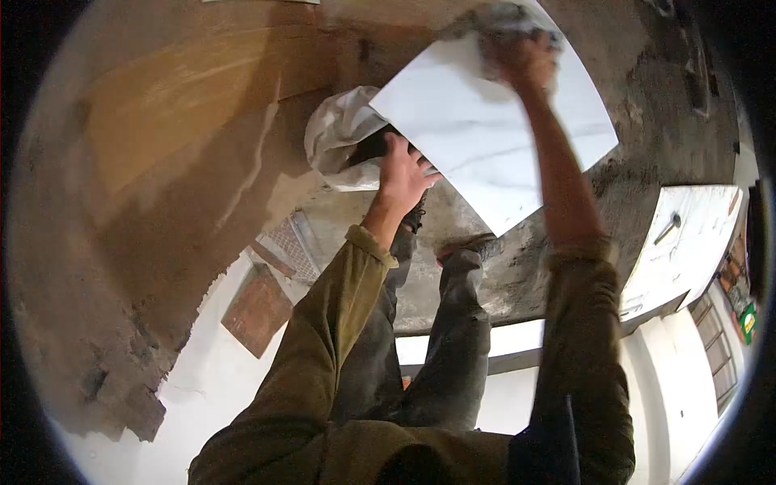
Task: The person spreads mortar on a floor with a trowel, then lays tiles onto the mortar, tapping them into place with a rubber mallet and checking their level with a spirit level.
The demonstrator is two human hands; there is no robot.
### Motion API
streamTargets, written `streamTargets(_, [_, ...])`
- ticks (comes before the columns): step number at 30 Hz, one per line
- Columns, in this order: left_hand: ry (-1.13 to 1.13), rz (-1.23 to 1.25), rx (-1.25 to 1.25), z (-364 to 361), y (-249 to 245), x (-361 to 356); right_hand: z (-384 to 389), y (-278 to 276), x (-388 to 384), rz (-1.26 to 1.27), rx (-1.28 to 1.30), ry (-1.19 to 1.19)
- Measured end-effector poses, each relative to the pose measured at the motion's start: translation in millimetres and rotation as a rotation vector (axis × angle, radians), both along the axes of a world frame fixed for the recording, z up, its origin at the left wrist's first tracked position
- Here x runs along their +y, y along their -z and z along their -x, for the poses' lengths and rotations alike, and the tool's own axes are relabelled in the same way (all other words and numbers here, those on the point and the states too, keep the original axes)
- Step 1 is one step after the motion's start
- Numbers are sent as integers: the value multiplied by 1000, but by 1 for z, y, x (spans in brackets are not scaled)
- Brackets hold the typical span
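A large white tile (485,121) with faint grey veins lies tilted across the upper middle. My left hand (406,174) is at its lower left edge, fingers curled against the rim. On the tile's upper part, my right hand (525,61) is blurred by motion. Its fingers look closed on a dark grey, rag-like thing (495,44), too smeared to name surely. Behind my left hand, partly covered by the tile, sits a crumpled white sack (343,133) with a dark opening.
A brown square piece (259,309) and a gridded metal piece (289,246) lie to the lower left. Another white tile (687,234) with a dark tool (668,229) on it is at right. Rough grey-brown ground (162,242) surrounds my legs (453,339).
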State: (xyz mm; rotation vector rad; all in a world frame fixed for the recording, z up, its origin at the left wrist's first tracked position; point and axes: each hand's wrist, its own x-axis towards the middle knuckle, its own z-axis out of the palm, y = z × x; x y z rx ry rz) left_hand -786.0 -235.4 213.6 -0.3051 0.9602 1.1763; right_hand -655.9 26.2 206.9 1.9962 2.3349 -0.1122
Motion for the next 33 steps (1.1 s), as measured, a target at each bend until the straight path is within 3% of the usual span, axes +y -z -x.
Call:
streamTargets(2, [-65,-32,-135,2,-7,1,36,15,-58,-34,74,-90])
streamTargets(3, [-160,73,-168,2,-13,5,53,18,-95,-37,114,-180])
streamTargets(5, [-245,10,-345,7,12,-11,58,9,-161,53,296,-392])
streamTargets(6, [-270,-69,-354,7,16,-12,50,18,-184,106,342,-410])
streamTargets(7, [-299,-143,-362,9,19,-16,37,-10,-189,317,321,-387])
streamTargets(8, [-314,-427,-697,19,40,-26,27,-33,-184,492,348,-304])
streamTargets(9, [-214,-580,-793,37,61,-32,17,-53,-178,664,380,-215])
streamTargets(10, [-103,-738,-868,56,83,-38,11,-74,-172,623,341,-215])
streamTargets(11, [120,-769,-705,66,94,-37,7,-84,-171,585,296,-211])
streamTargets(12, [27,-222,-305,55,53,-14,10,-77,-175,513,299,-305])
streamTargets(14, [-28,311,130,49,6,17,12,-48,-190,441,308,-379])
streamTargets(16, [126,104,305,67,5,35,9,-20,-205,419,377,-507])
streamTargets(19, [279,95,296,72,22,53,-51,-30,-247,421,462,-440])
streamTargets(20, [185,108,282,64,19,54,-61,-29,-257,471,396,-348])
streamTargets(21, [143,137,233,57,10,55,-72,-33,-259,478,548,-277])
streamTargets(22, [100,63,93,72,28,48,-77,-33,-258,470,527,-213])
streamTargets(24, [101,52,248,63,38,49,-82,-41,-247,435,597,-209])
streamTargets(26, [96,26,404,58,32,43,-70,-32,-242,308,727,-122])
streamTargets(27, [61,149,511,60,33,43,-57,-33,-233,297,743,-144])
streamTargets(29, [24,277,612,78,19,35,-21,-44,-226,229,1074,201])
streamTargets(30, [-10,228,598,88,11,27,1,-37,-232,91,1139,75])
streamTargets(31, [-55,159,577,99,-7,10,24,-43,-241,159,1156,20])
streamTargets(32, [-87,101,559,109,-26,-6,57,-53,-250,291,1353,106])
streamTargets(33, [-120,56,549,106,-51,-16,72,-75,-261,313,1335,-17])
